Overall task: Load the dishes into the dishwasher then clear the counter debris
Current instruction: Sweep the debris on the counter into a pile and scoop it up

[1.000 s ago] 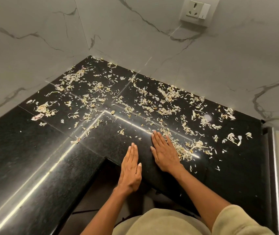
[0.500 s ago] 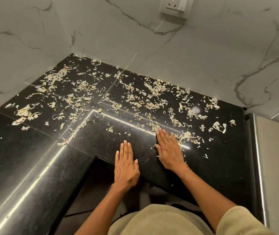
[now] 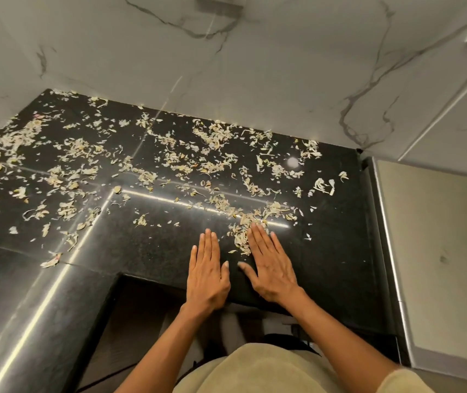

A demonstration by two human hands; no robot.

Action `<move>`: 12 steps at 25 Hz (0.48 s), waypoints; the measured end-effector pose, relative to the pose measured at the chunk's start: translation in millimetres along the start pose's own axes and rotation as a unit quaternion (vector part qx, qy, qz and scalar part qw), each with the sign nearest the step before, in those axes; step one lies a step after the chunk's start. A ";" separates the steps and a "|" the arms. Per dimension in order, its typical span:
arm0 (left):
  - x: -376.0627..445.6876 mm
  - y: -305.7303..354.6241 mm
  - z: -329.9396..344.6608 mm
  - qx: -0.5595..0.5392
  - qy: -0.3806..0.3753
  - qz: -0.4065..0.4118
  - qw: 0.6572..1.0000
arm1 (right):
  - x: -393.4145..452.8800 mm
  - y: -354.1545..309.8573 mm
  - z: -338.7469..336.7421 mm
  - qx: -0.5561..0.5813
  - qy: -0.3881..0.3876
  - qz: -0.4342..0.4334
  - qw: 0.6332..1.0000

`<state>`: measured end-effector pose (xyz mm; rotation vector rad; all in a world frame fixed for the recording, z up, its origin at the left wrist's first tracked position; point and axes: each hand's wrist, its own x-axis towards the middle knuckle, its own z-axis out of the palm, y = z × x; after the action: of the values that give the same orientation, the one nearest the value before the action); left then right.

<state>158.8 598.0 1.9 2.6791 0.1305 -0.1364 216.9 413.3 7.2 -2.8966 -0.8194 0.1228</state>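
Two hands lie flat on a black, speckled L-shaped tabletop at its near inner corner. The left hand rests palm down with its fingers straight, close together and released, gripping nothing; its heel sits at the near edge of the tabletop. The right hand lies just beside it to the right, also palm down with straight, released fingers, angled slightly to the far left. The two thumbs point toward each other with a narrow strip of bare stone between them.

The debris, pale dry flakes and shreds too many to count, is strewn over the far and left parts of the tabletop, reaching to the marble-patterned wall. One denser small heap lies against the left edge of the right hand's fingers and at their tips; the left hand touches none of it. The stone near and to the right of the hands carries only a few stray bits.

One pale appliance or cabinet top with a metal edge stands to the right of the tabletop. No dishes show.
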 end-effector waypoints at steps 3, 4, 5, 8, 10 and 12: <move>1.8 0.8 -2.8 -0.007 -0.006 0.004 1.000 | 32.7 13.3 -3.7 0.003 -0.001 0.027 1.000; 1.6 0.7 -3.6 -0.003 -0.009 0.007 1.000 | 38.6 15.1 -3.8 0.010 0.000 0.039 0.999; 1.8 0.7 -4.5 -0.002 -0.010 0.010 1.000 | 41.0 14.6 -4.2 0.020 0.005 0.053 0.998; 1.8 -1.5 -6.5 -0.022 -0.009 0.018 1.000 | 25.8 -0.8 -7.8 0.065 0.039 0.050 0.996; 1.6 -1.4 -5.6 -0.033 -0.007 0.024 0.999 | 0.9 -10.2 -7.1 0.057 0.026 0.004 0.998; 3.0 -1.1 -5.2 -0.032 -0.007 0.027 0.999 | -15.5 -6.1 -6.2 0.028 0.011 -0.011 0.999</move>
<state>162.0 601.5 5.6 2.6146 0.0562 -0.1327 201.3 409.6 14.8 -2.8309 -0.8317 0.1097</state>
